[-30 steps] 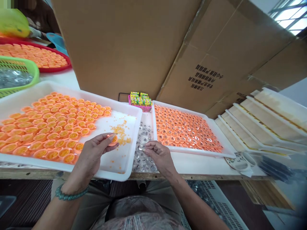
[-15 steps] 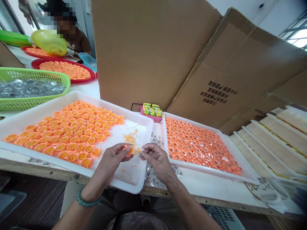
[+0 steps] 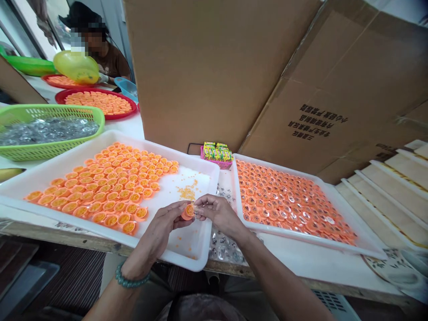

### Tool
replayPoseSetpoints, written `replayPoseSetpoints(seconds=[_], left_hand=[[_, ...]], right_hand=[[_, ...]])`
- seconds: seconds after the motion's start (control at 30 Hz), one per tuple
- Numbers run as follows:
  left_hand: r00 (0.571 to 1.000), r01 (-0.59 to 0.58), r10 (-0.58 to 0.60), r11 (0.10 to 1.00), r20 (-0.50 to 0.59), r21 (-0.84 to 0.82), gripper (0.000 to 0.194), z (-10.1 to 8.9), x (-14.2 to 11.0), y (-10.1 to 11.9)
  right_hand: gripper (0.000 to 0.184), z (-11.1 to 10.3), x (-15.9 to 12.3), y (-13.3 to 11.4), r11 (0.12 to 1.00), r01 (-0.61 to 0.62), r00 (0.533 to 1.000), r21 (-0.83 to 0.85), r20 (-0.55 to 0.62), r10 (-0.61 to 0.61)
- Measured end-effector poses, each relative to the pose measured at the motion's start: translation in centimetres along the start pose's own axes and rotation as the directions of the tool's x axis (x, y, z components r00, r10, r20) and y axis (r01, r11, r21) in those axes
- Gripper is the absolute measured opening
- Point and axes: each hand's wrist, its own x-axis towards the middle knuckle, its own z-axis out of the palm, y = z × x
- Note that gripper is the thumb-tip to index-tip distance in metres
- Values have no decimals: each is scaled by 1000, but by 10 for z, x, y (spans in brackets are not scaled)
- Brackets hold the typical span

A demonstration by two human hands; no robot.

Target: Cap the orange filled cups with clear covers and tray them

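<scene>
A small orange plastic cup (image 3: 188, 212) with orange-yellow contents is held in the fingers of my left hand (image 3: 159, 227), its opening turned toward me. At the cup's right rim, my right hand (image 3: 219, 215) pinches a small clear plastic piece, mostly hidden by the fingertips. Both hands are over the right end of a white tray (image 3: 197, 264), where loose yellow-orange beads (image 3: 187, 191) lie scattered. Filled, uncovered orange cups (image 3: 110, 191) stand in rows to the left. Clear plastic pieces with dark marks (image 3: 224, 247) lie on the table between the trays, below my right hand.
On the right, another white tray (image 3: 374, 252) holds many orange cups with clear, dark-marked tops. A pink basket (image 3: 217, 164) of small yellow-green packets stands behind. Cardboard sheets (image 3: 214, 76) rise at the back. A green basket (image 3: 50, 150) holds clear plastic pieces. A co-worker (image 3: 112, 62) sits far left.
My right hand has moved left, bringing the clear piece against the cup. The cup now tilts toward my right hand. The view has shifted slightly left.
</scene>
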Motion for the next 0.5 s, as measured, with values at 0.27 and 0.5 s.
replayPoseSetpoints(seconds=[0.27,0.5], left_hand=[[999,-2,-6,985,44,175,31,6,-1,3],[999,-6,-5,978,53,207,37,2,-3,-1]], right_hand=[[12,2,12,-8,998,15,1000,-62,26,-13],[7,2,14,-15,978,88,994,-187,74,-76]])
